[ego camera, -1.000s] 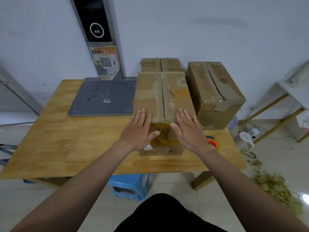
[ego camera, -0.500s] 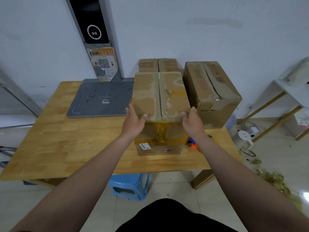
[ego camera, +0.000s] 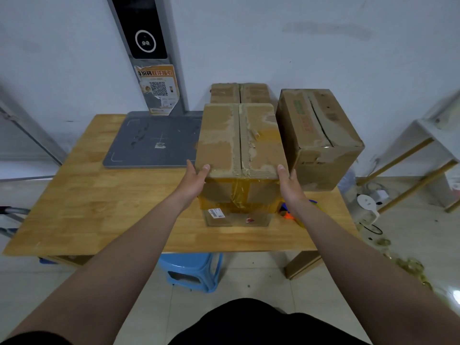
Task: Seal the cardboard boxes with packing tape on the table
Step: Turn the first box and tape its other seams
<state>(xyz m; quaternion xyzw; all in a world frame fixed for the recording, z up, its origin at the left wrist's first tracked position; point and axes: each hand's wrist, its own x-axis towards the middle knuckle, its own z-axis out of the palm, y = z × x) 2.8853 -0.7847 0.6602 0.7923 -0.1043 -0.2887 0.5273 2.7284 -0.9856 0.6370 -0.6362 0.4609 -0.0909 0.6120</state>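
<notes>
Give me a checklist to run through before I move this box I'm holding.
1. Left hand grips the front box on its left side: ok.
2. Right hand grips its right side: ok.
3. Front box's top seam taped: cannot tell; the surface is scuffed.
4. Bare table to the left for setting it down: ok.
5. Right-hand box sealed: not ok; a dark gap shows along its top seam.
6. Tape within reach: cannot tell; only an orange thing peeks out by the right wrist.
</notes>
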